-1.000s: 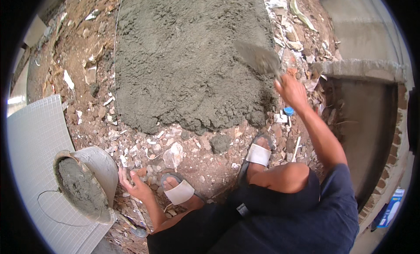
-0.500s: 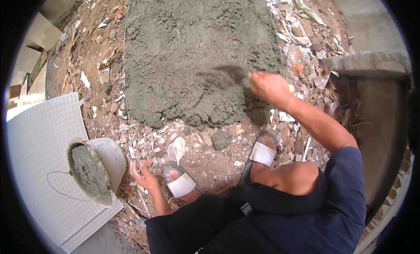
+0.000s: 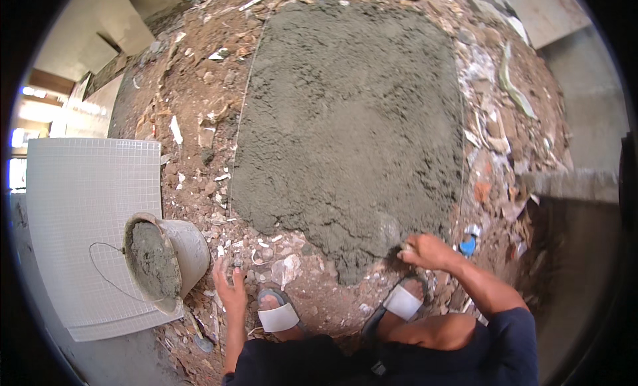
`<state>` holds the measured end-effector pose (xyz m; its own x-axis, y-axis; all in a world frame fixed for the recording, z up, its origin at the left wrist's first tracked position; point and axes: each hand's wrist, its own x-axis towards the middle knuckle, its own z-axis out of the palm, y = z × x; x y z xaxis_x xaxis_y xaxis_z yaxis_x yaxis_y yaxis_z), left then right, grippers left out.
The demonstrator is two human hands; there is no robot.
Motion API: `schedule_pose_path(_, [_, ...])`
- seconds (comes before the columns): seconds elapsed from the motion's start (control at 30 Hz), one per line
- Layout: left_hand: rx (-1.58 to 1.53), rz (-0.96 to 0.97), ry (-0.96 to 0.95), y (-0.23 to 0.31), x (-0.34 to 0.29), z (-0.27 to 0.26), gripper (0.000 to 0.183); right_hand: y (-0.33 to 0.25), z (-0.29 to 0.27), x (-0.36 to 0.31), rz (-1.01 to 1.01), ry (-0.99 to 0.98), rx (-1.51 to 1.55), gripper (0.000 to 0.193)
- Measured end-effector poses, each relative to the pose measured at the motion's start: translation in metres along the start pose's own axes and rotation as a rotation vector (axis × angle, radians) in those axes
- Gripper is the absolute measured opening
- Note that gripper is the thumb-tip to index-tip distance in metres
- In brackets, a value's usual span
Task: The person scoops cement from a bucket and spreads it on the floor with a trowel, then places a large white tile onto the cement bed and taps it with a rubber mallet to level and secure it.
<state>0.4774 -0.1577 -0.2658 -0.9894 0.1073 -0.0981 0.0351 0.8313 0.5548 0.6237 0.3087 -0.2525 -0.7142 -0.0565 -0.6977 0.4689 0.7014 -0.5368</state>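
A broad bed of wet grey mortar (image 3: 352, 120) lies on the rubble ground in front of me. Its near edge is ragged. By that edge, close to my right foot, my right hand (image 3: 428, 252) is closed round the handle of a trowel (image 3: 388, 228). The trowel's blade is smeared by motion against the mortar. On the left, my left hand (image 3: 231, 288) hovers low over the stones, fingers apart and with nothing in them. Close to it, a bucket (image 3: 189, 250) of mortar lies tipped toward the left, its wire handle hanging out.
Thin strings (image 3: 234, 163) run along the mortar's sides. Beneath the bucket lies a pale gridded sheet (image 3: 93, 187). My sandalled feet (image 3: 279, 316) stand at the near edge. A second tool (image 3: 201, 339) rests on the ground lower left. A concrete ledge (image 3: 571, 185) borders the right.
The trowel and my right hand have come nearer to me, down to the mortar's near edge. The view has shifted, showing more of the far end. My left hand stays empty beside the bucket.
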Motion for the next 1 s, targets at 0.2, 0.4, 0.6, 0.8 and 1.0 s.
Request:
schedule_pose_path(0.2, [0.166,-0.030,-0.097,0.090,-0.002,-0.105,0.030,-0.040,-0.099,0.023,-0.121,-0.032,0.042,0.043])
schedule_pose_path(0.4, [0.053,-0.062,-0.089,0.115,0.024,-0.125,0.030,-0.129,-0.197,0.106,-0.225,0.043,0.326,0.032])
schedule_pose_path(0.6, [-0.097,0.101,0.114,0.069,0.220,-0.017,0.043,-0.236,-0.208,0.258,-0.153,0.162,1.013,0.032])
schedule_pose_path(0.8, [0.040,-0.043,0.204,0.006,0.373,0.050,0.055,-0.221,-0.195,0.264,0.076,0.444,0.581,0.041])
schedule_pose_path(1.0, [0.416,-0.039,0.130,-0.026,0.406,0.079,0.067,-0.222,-0.289,0.326,0.258,0.438,0.124,0.053])
